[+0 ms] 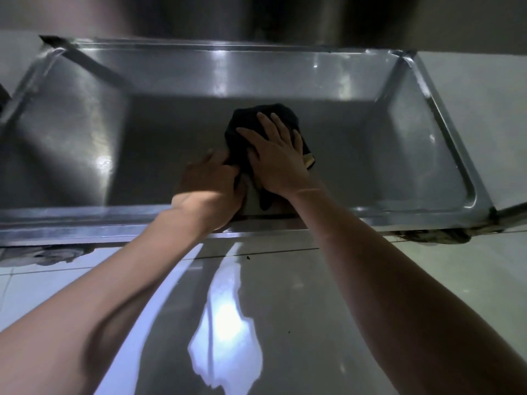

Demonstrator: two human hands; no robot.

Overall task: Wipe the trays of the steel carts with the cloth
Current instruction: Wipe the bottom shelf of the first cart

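A deep steel tray (pixel 422 143) of a low cart fills the upper half of the head view. On its floor lies a bunched black cloth (pixel 256 118) with a small yellow tag. My right hand (pixel 278 158) lies flat on the cloth with its fingers straight and spread, pressing it against the tray floor. My left hand (pixel 214 178) is just left of it, near the tray's front wall, with fingers curled round the cloth's near left edge.
The tray's front rim (pixel 85 220) runs across the middle of the view. Dark cart wheels (pixel 430 236) show under both front corners. Glossy floor tiles (pixel 427 280) lie below. Another steel shelf (pixel 256 21) overhangs at the top.
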